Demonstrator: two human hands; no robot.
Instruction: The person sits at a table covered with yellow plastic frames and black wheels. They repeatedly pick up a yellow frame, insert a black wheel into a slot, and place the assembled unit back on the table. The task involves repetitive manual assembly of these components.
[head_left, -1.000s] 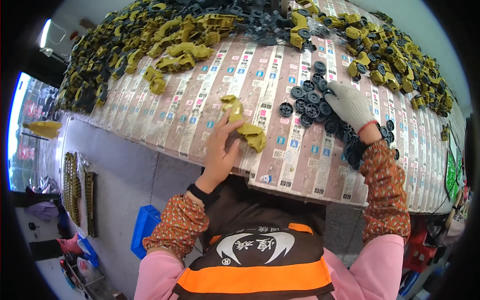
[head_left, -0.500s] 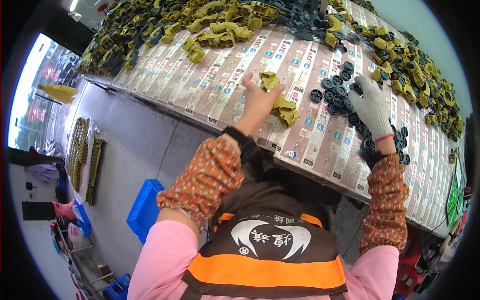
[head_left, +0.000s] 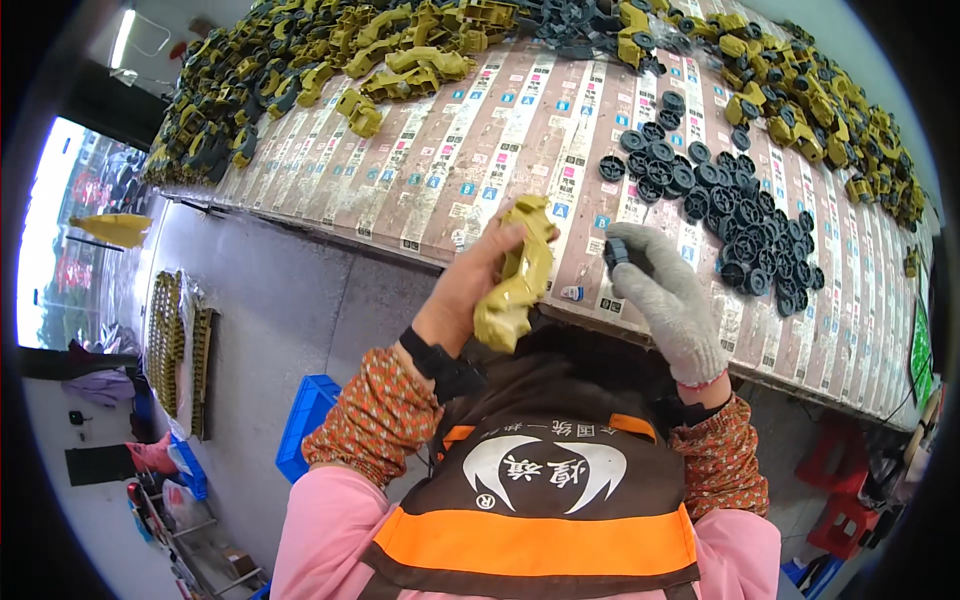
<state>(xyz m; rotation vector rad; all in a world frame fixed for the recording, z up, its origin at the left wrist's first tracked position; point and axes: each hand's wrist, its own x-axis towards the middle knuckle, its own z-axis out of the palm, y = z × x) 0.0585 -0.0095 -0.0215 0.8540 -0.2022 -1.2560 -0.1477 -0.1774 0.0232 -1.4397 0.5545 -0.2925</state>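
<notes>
My bare left hand (head_left: pixel 468 285) is closed round a yellow plastic toy car body (head_left: pixel 522 270), held lengthwise over the table's near edge. To its right, my gloved right hand (head_left: pixel 672 300) pinches a small dark toy wheel (head_left: pixel 616 255) between thumb and fingers. A gap separates the wheel from the car body. Beyond the right hand, a loose heap of dark toy wheels (head_left: pixel 745 220) lies on the table (head_left: pixel 420 195), which is covered with printed paper.
Piles of yellow and dark toy car parts line the table's far left (head_left: pixel 290 60) and far right (head_left: pixel 800 90). Dark plastic parts (head_left: pixel 570 25) lie at the back middle. On the floor at left stands a blue crate (head_left: pixel 305 425); red stools (head_left: pixel 840 480) are at lower right.
My left hand has lifted the yellow car body off the table and drawn it nearer. My right hand has left the wheel heap and come back toward me with a wheel.
</notes>
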